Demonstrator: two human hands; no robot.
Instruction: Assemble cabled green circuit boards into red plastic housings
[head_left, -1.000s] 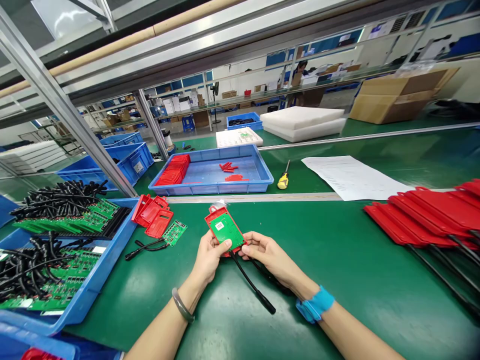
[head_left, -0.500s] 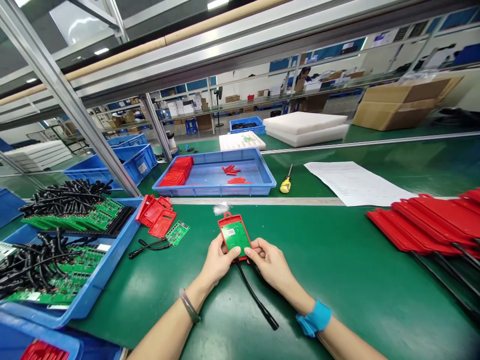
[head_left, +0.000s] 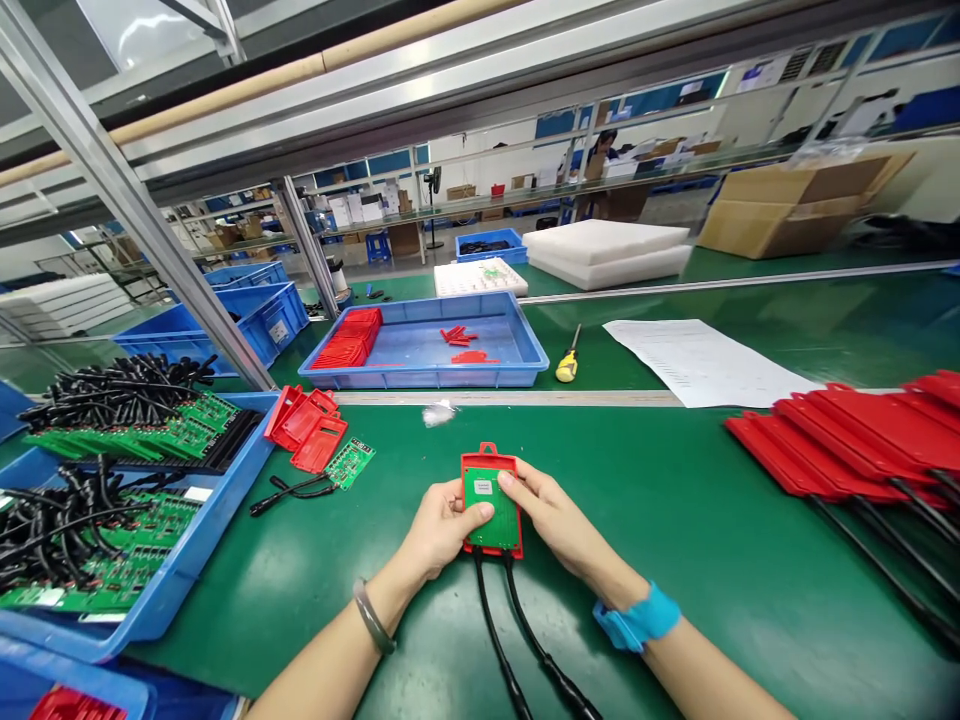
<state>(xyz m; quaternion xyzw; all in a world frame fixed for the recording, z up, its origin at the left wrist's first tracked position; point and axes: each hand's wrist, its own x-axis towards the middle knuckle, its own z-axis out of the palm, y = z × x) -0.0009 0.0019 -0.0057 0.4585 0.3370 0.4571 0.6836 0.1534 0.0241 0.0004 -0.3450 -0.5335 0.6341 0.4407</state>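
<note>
A red plastic case with a green circuit board [head_left: 491, 500] seated in it lies on the green mat straight in front of me. My left hand [head_left: 442, 525] grips its left edge, thumb pressed on the board. My right hand [head_left: 551, 525] holds the right edge, with a fingertip on the board's upper part. Two black cables [head_left: 517, 640] run from the case's near end toward me.
A blue tray [head_left: 150, 610] at left holds green boards with black cables. Red case halves [head_left: 307, 430] and a loose board [head_left: 349, 462] lie beside it. Behind are a blue tray with red parts [head_left: 427, 375], a yellow screwdriver [head_left: 566, 362] and a paper sheet [head_left: 697, 360]. Red cases [head_left: 855, 430] are stacked at right.
The case has moved right and turned until it lies straight. Its cables now point toward me. My hands have shifted from its near end to its sides, with fingers pressing on the board.
</note>
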